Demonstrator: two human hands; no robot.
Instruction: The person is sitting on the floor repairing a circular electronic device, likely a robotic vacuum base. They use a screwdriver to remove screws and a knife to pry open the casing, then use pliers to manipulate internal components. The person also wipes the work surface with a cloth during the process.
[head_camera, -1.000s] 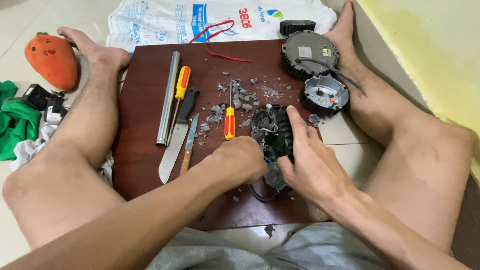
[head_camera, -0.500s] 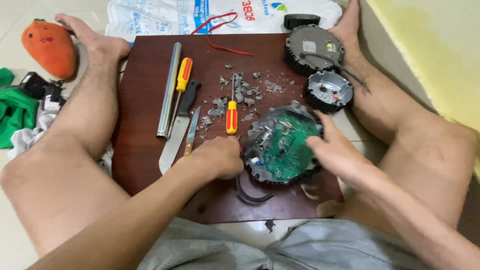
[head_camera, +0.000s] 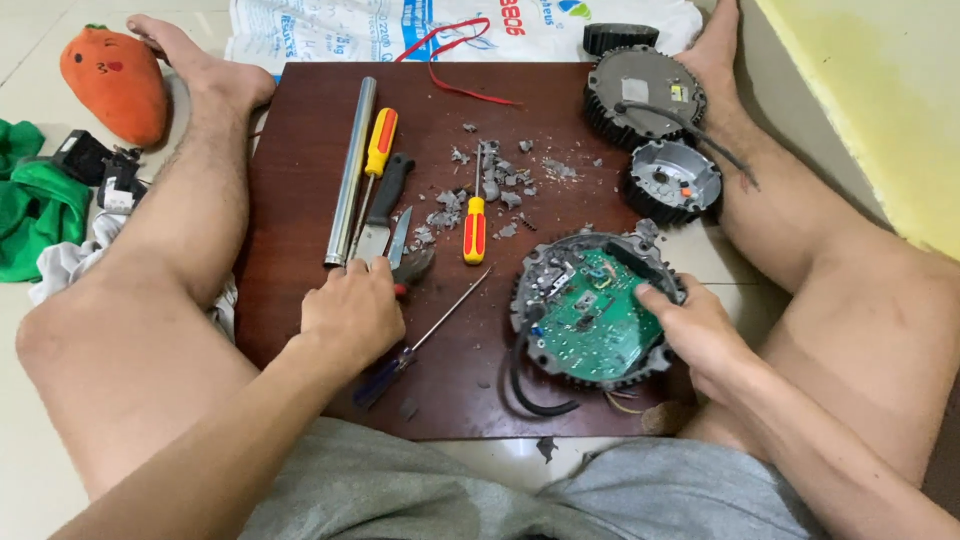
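Observation:
My right hand (head_camera: 697, 336) grips the right rim of a round black finned housing (head_camera: 590, 312) that lies flat on the dark wooden board (head_camera: 300, 130), its green circuit board facing up and a black cable looping out below. My left hand (head_camera: 352, 316) is curled over a small tool with a red grip and a dark head (head_camera: 412, 268), next to a black-handled knife (head_camera: 385, 205). A blue-handled screwdriver (head_camera: 400, 358) lies just right of that hand.
A metal tube (head_camera: 350, 170), a yellow-and-red screwdriver (head_camera: 380, 140), a smaller one (head_camera: 475, 225) and grey debris (head_camera: 495, 180) lie on the board. Two more round housings (head_camera: 645, 95) (head_camera: 672, 180) sit at the back right. An orange plush toy (head_camera: 110, 80) and green cloth (head_camera: 35, 205) lie left.
The housing went from being held on edge to lying flat, board side up, and shifted right. My left hand left it and moved left to the tools beside the knife.

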